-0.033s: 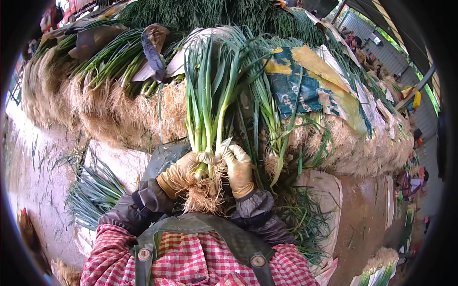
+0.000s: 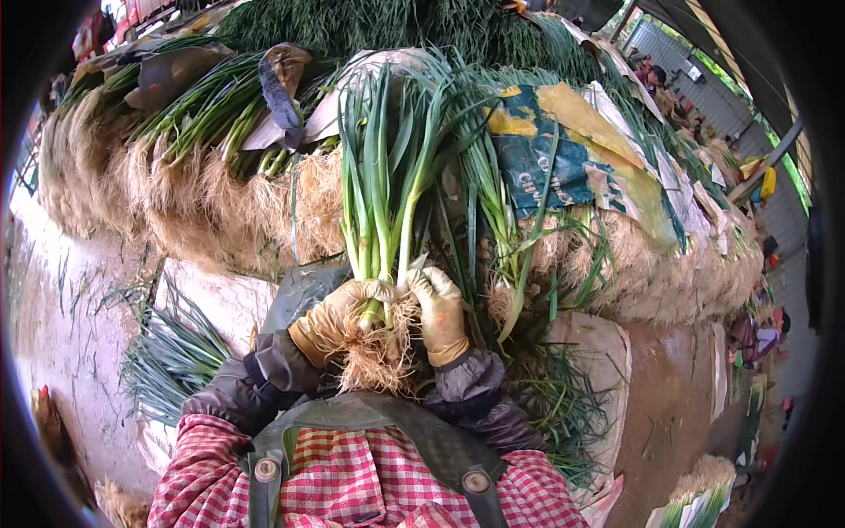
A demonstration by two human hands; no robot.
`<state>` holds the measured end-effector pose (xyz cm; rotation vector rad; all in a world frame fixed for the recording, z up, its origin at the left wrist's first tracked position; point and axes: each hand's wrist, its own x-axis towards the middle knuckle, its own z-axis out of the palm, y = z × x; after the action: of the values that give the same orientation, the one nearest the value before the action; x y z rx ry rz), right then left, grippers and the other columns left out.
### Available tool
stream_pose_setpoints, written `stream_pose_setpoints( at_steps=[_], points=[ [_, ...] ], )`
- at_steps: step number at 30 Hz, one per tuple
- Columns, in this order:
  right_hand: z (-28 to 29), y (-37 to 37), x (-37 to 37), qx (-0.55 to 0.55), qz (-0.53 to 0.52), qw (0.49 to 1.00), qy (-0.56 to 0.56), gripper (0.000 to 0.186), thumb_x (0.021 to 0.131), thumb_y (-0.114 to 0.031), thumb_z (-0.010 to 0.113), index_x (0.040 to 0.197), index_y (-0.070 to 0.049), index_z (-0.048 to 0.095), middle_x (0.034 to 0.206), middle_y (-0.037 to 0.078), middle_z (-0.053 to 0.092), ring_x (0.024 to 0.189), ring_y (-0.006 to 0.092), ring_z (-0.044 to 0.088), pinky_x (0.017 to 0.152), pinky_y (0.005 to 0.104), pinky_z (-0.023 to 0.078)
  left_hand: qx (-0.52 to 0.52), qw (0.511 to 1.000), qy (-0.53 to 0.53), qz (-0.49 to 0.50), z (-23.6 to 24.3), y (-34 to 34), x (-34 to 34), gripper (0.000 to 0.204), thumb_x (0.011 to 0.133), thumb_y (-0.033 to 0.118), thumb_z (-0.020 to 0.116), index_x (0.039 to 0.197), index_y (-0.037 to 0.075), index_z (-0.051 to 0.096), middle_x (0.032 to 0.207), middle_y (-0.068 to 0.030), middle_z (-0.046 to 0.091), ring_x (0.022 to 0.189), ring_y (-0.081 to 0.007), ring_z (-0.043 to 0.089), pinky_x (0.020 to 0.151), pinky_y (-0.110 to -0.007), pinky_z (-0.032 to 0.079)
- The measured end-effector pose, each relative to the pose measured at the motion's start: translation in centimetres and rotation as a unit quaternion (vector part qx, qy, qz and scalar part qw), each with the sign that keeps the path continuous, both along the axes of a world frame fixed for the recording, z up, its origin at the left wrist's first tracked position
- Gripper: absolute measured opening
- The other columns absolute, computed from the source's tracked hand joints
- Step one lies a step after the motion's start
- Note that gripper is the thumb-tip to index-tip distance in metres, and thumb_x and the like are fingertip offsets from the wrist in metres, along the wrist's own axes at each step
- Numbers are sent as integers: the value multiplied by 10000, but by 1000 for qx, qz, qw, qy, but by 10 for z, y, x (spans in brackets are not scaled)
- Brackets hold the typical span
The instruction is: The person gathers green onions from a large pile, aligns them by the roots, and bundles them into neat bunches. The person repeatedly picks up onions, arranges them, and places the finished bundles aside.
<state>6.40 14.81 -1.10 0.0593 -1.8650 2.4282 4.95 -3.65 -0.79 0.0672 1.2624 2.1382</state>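
Observation:
Upright in front of my chest is a bunch of green onions (image 2: pixel 378 202), its white stems low down and its pale, stringy roots (image 2: pixel 377 361) hanging below. My left hand (image 2: pixel 339 317), in a yellowish glove, is closed round the stems just above the roots. On the other side my right hand (image 2: pixel 437 308), gloved alike, pinches at the base of the rightmost stem, where a bit of pale leaf sticks up between the fingers. The fingertips of both hands nearly meet. Right of the bunch, more green onions (image 2: pixel 497 211) lean against the pile with their roots down.
A long heap of green onions (image 2: pixel 202 97) spans the far side, roots (image 2: pixel 194 194) facing me. Torn paper and a blue-yellow sack (image 2: pixel 546 158) cover parts. Loose green leaves (image 2: pixel 180 352) lie at left, more trimmings (image 2: pixel 568 405) at right. Other people (image 2: pixel 651 75) sit far right.

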Motion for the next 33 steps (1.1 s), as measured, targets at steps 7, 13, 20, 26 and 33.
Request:
stream_pose_setpoints(
  at_steps=[7,13,20,26,33],
  points=[
    [-41,16,1,426,132,890,-96,322,838,3,570,1157,12,614,1069,205,664,1031,252,639,874,322,512,49,999,5,-12,23,-1,2,199,897,153,607,1023,0,627,1022,-103,650,770,-135,627,635,-219,531],
    [11,41,-14,122,105,986,-37,386,934,-190,591,1260,2,512,1002,68,632,762,86,572,636,205,469,-18,996,79,-35,37,7,-1,170,819,70,620,966,-16,632,863,-75,653,762,-149,618,713,-277,507],
    [10,3,-17,392,42,918,38,220,907,-210,630,1021,-23,611,841,99,660,740,180,628,640,322,506,29,998,49,-4,30,-1,5,113,877,67,597,960,-2,628,878,-40,647,743,-116,610,653,-212,498],
    [-1,92,-30,327,-135,925,141,254,951,-265,556,1058,-54,645,920,104,691,795,191,656,698,340,552,20,994,-105,-26,29,4,2,300,890,78,567,1150,-72,572,946,-114,655,814,-155,662,551,-178,524],
    [-36,176,-59,320,-40,926,-195,317,875,-273,671,1062,-18,648,880,87,673,729,189,640,675,328,529,63,994,-68,-51,35,-7,-1,263,844,75,608,1084,-30,586,847,-91,599,822,-241,628,725,-322,531]
  ],
)
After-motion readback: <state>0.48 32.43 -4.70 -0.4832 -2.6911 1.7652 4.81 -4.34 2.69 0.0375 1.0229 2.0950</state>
